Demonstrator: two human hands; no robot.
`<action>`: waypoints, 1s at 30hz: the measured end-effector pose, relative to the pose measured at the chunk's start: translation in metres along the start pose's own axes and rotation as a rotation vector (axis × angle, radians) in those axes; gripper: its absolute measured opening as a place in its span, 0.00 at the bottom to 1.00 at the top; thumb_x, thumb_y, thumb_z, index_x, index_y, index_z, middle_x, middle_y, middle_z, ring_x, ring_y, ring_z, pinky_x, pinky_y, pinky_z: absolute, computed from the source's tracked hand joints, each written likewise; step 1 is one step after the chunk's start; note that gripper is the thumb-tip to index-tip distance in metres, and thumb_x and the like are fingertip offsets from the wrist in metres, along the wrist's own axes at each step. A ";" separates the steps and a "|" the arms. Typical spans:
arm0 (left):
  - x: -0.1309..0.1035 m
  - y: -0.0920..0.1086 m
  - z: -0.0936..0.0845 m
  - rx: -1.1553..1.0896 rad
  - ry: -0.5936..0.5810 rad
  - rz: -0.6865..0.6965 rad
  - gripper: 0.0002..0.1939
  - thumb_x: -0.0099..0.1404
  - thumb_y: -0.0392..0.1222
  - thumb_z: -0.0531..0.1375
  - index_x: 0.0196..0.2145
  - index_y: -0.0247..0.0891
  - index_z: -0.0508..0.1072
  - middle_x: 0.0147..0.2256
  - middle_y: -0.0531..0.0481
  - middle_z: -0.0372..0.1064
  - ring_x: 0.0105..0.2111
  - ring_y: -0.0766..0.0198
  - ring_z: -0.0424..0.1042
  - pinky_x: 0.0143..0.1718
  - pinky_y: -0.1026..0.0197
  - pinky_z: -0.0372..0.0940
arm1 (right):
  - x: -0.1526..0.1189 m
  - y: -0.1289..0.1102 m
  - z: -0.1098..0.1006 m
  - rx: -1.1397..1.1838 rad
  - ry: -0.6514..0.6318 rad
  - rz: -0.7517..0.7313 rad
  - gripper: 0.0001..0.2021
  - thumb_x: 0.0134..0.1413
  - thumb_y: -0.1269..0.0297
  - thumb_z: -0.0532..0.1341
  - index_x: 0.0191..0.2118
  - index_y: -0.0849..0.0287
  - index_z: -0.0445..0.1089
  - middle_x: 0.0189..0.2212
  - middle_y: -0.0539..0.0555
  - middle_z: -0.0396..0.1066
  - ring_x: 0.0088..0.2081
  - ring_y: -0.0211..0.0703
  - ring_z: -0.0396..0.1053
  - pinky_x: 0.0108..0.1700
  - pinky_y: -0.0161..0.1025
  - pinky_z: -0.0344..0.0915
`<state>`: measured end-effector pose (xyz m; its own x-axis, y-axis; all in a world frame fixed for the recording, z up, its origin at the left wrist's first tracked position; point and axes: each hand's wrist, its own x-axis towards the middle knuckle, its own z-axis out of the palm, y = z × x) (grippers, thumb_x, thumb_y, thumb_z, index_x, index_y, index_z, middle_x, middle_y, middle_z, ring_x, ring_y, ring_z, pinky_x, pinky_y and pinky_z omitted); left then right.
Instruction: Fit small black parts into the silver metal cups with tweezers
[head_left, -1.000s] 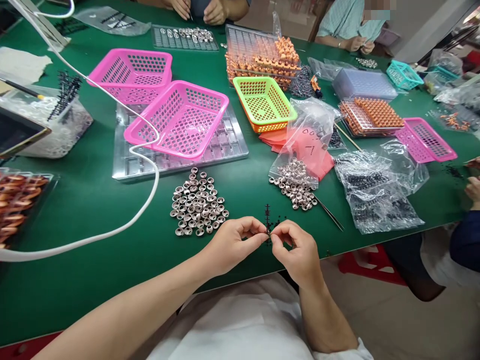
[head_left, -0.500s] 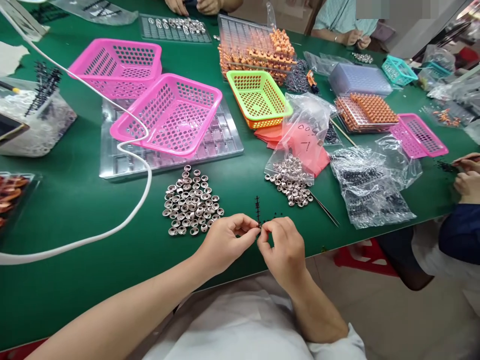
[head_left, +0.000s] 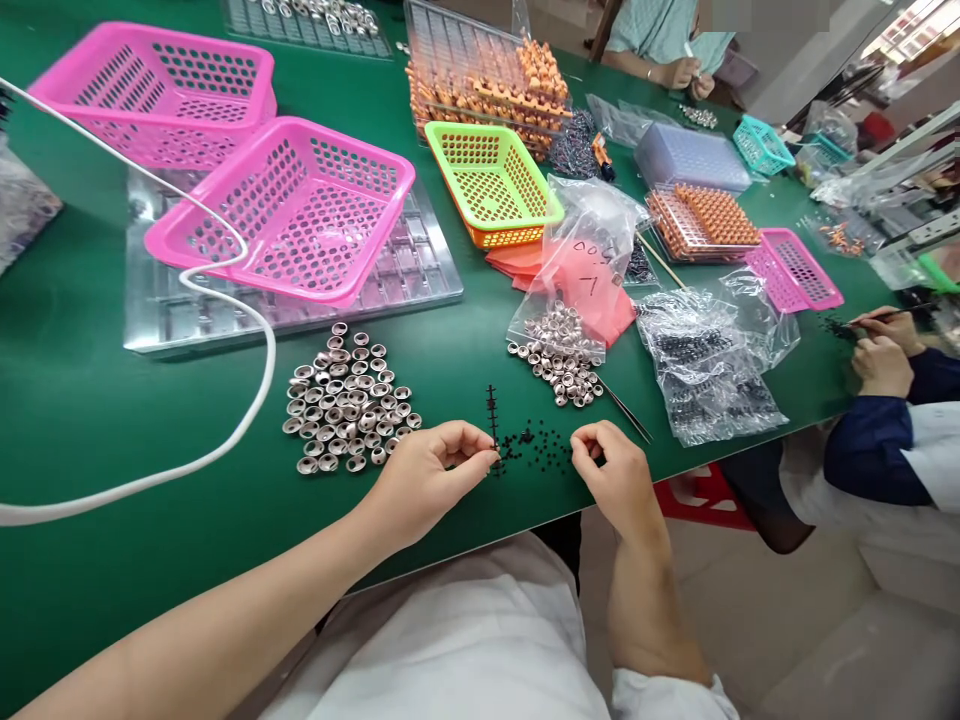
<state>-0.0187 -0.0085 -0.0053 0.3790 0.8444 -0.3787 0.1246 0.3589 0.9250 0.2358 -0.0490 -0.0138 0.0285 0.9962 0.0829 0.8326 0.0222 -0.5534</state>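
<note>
My left hand pinches the lower end of a thin black branched strip, which points away from me above the green table. Small black pieces lie scattered between my two hands. To their right is my right hand, thumb and forefinger pressed together; whatever is between those fingertips is too small to make out. A pile of silver ring-like cups sits left of my left hand. More silver cups spill from a clear bag beyond my hands, with metal tweezers beside them.
Pink baskets rest on a silver tray at the left, near a white cable. Farther back are a green basket and orange parts. Plastic bags lie at the right, near another person's hands.
My right hand has moved right, away from my left hand, uncovering the scattered black pieces. My left hand still pinches the strip. The camera view has shifted.
</note>
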 end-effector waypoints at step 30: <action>0.003 -0.002 -0.001 -0.055 -0.023 -0.020 0.12 0.59 0.48 0.66 0.31 0.36 0.75 0.30 0.50 0.73 0.30 0.63 0.72 0.34 0.62 0.66 | -0.003 -0.003 0.010 -0.150 0.141 -0.081 0.06 0.61 0.72 0.56 0.34 0.56 0.68 0.30 0.50 0.68 0.29 0.39 0.63 0.35 0.37 0.62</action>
<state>-0.0190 -0.0060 -0.0084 0.3977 0.8279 -0.3955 0.0816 0.3975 0.9140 0.2280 -0.0517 -0.0205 0.0264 0.9696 0.2434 0.9079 0.0786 -0.4117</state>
